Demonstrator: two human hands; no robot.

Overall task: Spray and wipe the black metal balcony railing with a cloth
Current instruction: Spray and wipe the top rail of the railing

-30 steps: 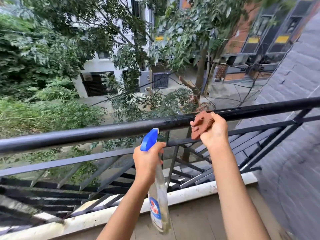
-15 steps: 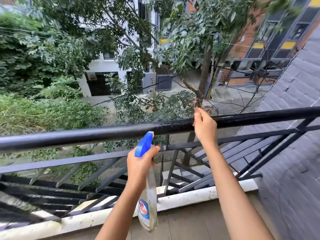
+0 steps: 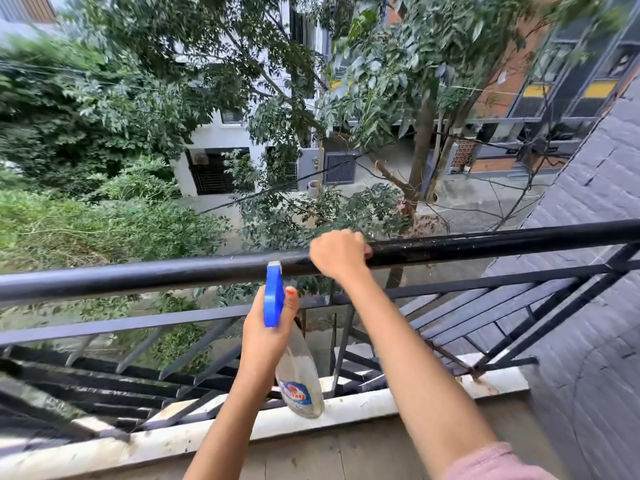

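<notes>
So the black metal railing (image 3: 214, 315) is stretched right across the view, from the near left out to the far right, where a grey brick wall (image 3: 602, 306) is seen beside it. Its round top rail (image 3: 138, 277) is gripped about mid-span by the right hand (image 3: 339, 252), with the fingers (image 3: 362, 248) curled over the far side of the tube. Whether a cloth is tucked under that palm can't be told. Just right of the hand, the tube is dotted with pale specks and streaks (image 3: 450, 241). A spray bottle (image 3: 299, 379) is held by the left hand (image 3: 268, 336), a bit lower and to the left, on the near side of the bars. The neck is wrapped by the fingers and an orange-nailed thumb (image 3: 290, 296) is laid up beside the blue trigger head (image 3: 273, 296), whose tip is seen in front of the top rail. The clear body, with its blue and red label, is hung downward and tilted right. A stained white ledge (image 3: 214, 433) is run along the railing's foot, and trees (image 3: 398, 81) and buildings are spread out beyond.
</notes>
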